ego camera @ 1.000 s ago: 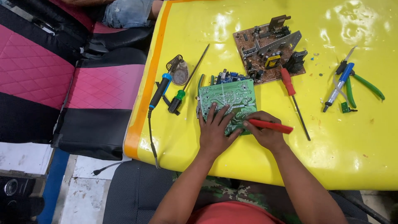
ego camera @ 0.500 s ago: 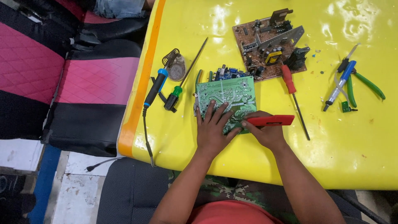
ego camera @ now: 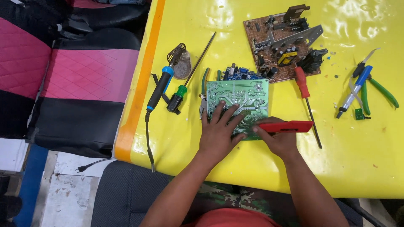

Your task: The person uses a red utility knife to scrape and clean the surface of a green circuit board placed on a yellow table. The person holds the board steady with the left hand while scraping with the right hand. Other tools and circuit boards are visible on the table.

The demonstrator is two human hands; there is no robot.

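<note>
Sideways, right hand fingers grip a red tool, tip pointing left; left hand flat on green board.

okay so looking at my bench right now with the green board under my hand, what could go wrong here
The green circuit board is only pinned by your left hand, so it might slide as the red tool in your right hand presses on it. The soldering iron lies loose, its cord running off the table edge; a snag could drag it off.

The yellow table cover looks glossy and wrinkled, like plastic sheet. The green circuit board shows shiny metal solder traces. The pink seat is quilted.
</note>
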